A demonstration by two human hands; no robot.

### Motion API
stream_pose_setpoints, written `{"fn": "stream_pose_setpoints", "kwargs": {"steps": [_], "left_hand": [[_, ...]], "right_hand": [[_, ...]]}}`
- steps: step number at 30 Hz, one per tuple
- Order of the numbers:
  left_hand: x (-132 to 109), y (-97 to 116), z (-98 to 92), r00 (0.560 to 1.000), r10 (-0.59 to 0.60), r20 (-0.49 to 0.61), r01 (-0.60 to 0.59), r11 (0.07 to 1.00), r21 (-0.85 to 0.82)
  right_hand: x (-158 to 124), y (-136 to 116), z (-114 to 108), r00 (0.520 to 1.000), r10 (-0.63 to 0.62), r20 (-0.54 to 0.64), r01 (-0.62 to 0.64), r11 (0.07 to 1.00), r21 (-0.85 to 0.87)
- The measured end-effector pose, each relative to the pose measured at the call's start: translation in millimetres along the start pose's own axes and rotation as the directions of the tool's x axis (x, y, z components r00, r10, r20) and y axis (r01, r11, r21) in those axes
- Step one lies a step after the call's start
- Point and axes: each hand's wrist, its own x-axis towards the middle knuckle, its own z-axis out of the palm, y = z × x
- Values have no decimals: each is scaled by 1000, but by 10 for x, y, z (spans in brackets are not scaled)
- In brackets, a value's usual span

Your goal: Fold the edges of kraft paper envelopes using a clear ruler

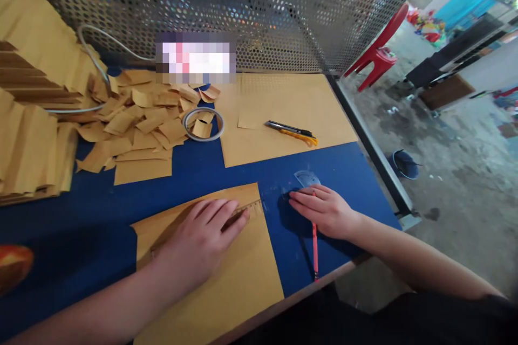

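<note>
The left hand (198, 234), fingers slightly parted, rests on a ruler (254, 205) over paper (238, 264); the right hand (329, 213), fingers together, holds a pencil (315, 250) beside a protractor (306, 177).

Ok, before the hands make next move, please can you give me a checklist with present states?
1. Left hand on the thin ruler with dark markings: ok.
2. Ruler on the near brown paper sheet: ok.
3. Slim pink pencil firmly held by the right hand: cannot tell.
4. Pencil clear of the front edge of the blue table: not ok, its end overlaps it in view.
5. Yellow-and-black cutter apart from both hands: ok.
</note>
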Motion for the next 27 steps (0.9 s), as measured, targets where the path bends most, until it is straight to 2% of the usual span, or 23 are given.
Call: {"fn": "stream_pose_setpoints", "kwargs": {"steps": [6, 12, 16, 20, 23, 25, 27], "left_hand": [[-40, 20, 95, 998, -55, 12, 55, 998, -14], [-6, 21, 43, 999, -35, -11, 35, 999, -4], [-16, 1, 22, 999, -22, -39, 22, 1000, 1], [-50, -18, 62, 999, -49, -8, 49, 998, -47], [-66, -24, 89, 999, -35, -3, 35, 998, -58], [-78, -24, 109, 999, -38, -35, 35, 997, -69], [-91, -20, 129, 997, -56, -51, 51, 995, -81]], "right_hand": [[28, 140, -55, 998, -24, 65, 36, 982, -184], [169, 161, -65, 991, -39, 128, 40, 999, -8], [166, 237, 37, 992, -24, 126, 36, 995, -89], [244, 400, 49, 992, 37, 124, -18, 988, -156], [440, 387, -8, 990, 133, 40, -133, 991, -21], [624, 288, -12, 980, 198, -33, -189, 964, 186], [804, 167, 50, 972, 231, -48, -194, 897, 397]]}}
